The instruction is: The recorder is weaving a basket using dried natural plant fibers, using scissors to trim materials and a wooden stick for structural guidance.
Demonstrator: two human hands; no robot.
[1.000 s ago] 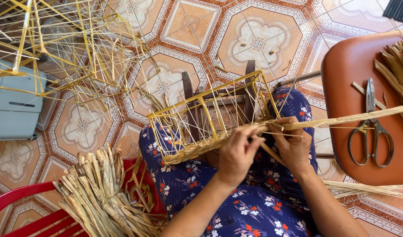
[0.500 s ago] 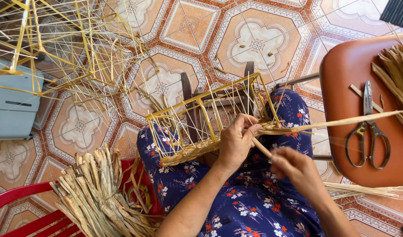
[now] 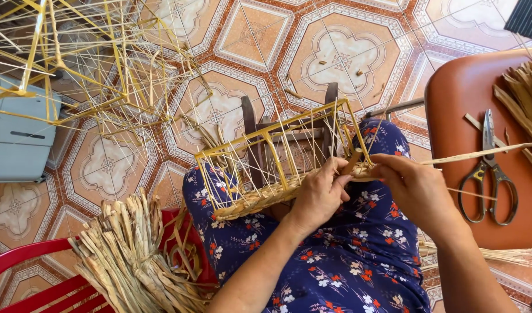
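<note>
At the far left a grey plastic box sits on the patterned floor tiles, with a tangle of bare yellow frames above it. Lower left, a bundle of dried straw strips lies on a red plastic chair. In the middle, the half-woven basket frame rests on the person's lap, over a blue floral dress; its lower rim already carries a woven band. The left hand is curled against that rim, grip closed on the weave. Just to its right the right hand pinches a long straw strand that runs off toward the right edge. Farther right, scissors lie on an orange chair seat, beside more straw.

The frame looks light and springy, its thin uprights easy to bend, so holding it by the woven rim seems soundest; the strand looks dry, flexible and likely to split if kinked. The fingertips of both hands are hidden behind the rim, and the strand's far end is cut off
</note>
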